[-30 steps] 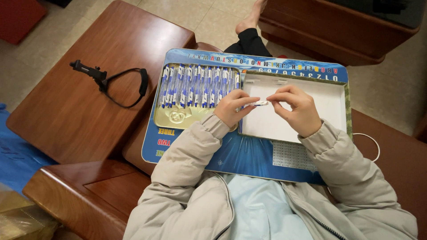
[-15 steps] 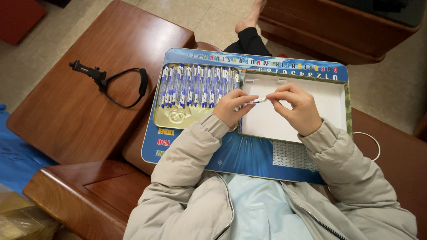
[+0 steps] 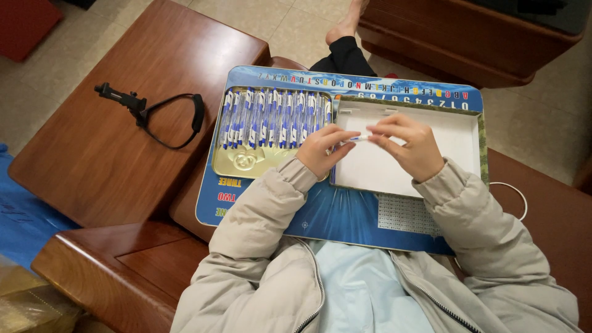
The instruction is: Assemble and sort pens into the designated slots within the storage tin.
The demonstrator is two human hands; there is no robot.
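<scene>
My left hand [image 3: 320,150] and my right hand [image 3: 410,146] together pinch a slim blue and white pen [image 3: 357,139] between their fingertips, over a white box [image 3: 456,139] with an olive rim. A gold tin tray [image 3: 237,161] to the left holds a row of several blue and white pens [image 3: 271,117]. Both containers rest on a blue lap board [image 3: 345,213] printed with coloured letters and digits, lying across my lap. Two small white parts [image 3: 367,111] lie at the far edge inside the white box.
A brown wooden table [image 3: 123,74] stands to the left with a black strap and mount [image 3: 154,111] on it. Wooden seat arms [image 3: 117,271] flank me. A white cable [image 3: 512,188] loops at the right. My bare foot [image 3: 348,21] rests on the tiled floor.
The pen has been drawn a little further out between my fingertips; both hands stay in nearly the same place over the white box.
</scene>
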